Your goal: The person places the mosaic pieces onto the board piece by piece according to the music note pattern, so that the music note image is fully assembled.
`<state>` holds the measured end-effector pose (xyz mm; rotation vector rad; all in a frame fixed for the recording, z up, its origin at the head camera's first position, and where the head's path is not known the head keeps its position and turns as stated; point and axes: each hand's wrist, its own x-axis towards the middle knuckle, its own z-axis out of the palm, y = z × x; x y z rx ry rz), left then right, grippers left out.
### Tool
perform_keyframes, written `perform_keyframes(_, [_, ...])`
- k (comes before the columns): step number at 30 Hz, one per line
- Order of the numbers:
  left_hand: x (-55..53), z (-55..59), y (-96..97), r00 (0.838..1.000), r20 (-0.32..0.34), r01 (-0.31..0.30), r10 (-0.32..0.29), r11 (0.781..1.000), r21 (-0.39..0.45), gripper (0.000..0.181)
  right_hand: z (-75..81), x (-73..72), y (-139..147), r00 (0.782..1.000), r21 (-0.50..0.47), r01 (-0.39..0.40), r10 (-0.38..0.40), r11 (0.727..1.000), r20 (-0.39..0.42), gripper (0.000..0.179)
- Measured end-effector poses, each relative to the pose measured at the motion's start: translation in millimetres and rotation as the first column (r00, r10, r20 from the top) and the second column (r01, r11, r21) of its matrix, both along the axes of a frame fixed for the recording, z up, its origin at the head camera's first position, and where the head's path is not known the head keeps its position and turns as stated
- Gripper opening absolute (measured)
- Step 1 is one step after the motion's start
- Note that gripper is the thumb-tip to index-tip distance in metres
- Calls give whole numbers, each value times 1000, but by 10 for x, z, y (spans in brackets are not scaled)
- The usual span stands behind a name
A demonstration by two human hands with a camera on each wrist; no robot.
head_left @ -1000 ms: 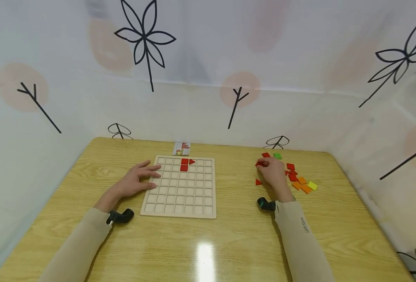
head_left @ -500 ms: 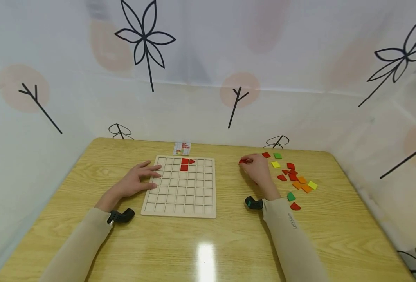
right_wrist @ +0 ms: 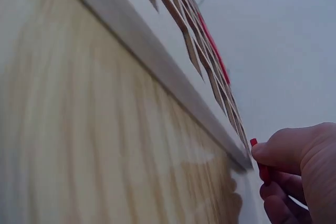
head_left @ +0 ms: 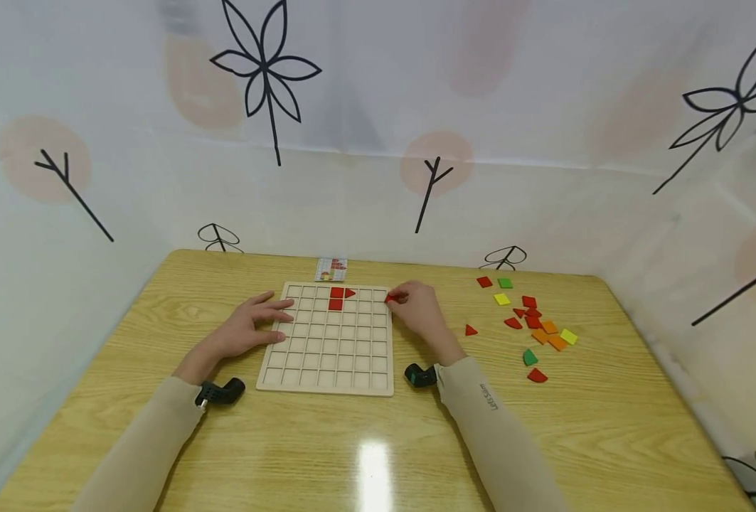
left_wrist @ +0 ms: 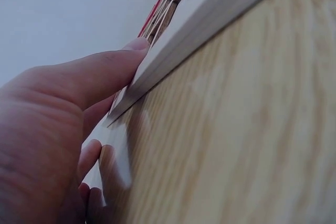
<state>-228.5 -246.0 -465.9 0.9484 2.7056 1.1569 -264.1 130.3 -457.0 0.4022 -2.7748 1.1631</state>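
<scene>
Swung left over the tabletop (head_left: 275, 441) with the right hand (head_left: 421, 311), away from the scattered pieces (head_left: 528, 301) and up to the right edge of the wooden grid board (head_left: 326, 390), near its far corner, bringing the small red piece (head_left: 390, 298) along. Uncovered by that move: a loose red triangle (head_left: 471, 331), partly hidden half a second ago. Pinching the small red piece between thumb and fingers, right at the board's edge; cannot tell from these angles whether touching the rim, nor its exact shape.

Over to the left hand (head_left: 249, 328): fingers spread and relaxed across the board's left edge, thumb touching that edge in the left wrist view. Staying put, same as before.

On the board, at the far side: a red square (head_left: 337, 292) in the far row, a second red square (head_left: 336, 304) directly in front, and a pointed red tile (head_left: 350, 293) just right of the first. Right behind the board, a small picture card (head_left: 331, 269). Out to the right, among the scattered pieces: a green square (head_left: 506, 283) at the back, a yellow square (head_left: 502, 299) before it, orange tiles (head_left: 540, 337) nearer.
</scene>
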Motion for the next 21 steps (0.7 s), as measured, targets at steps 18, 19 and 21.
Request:
perform_keyframes(18, [-8, -32, -7, 1000, -17, 4, -4, 1000, 6, 36, 16, 37, -607, 988, -85, -141, 145, 986, 43, 12])
perform_keyframes(19, [-9, -35, -9, 1000, -16, 5, -5, 1000, 8, 36, 8, 39, -611, 988, -109, -137, 144, 985, 53, 12])
perform_keyframes(21, [-9, -40, -13, 1000, -17, 3, -3, 1000, 7, 36, -11, 43, -612, 988, -140, -124, 135, 982, 69, 12])
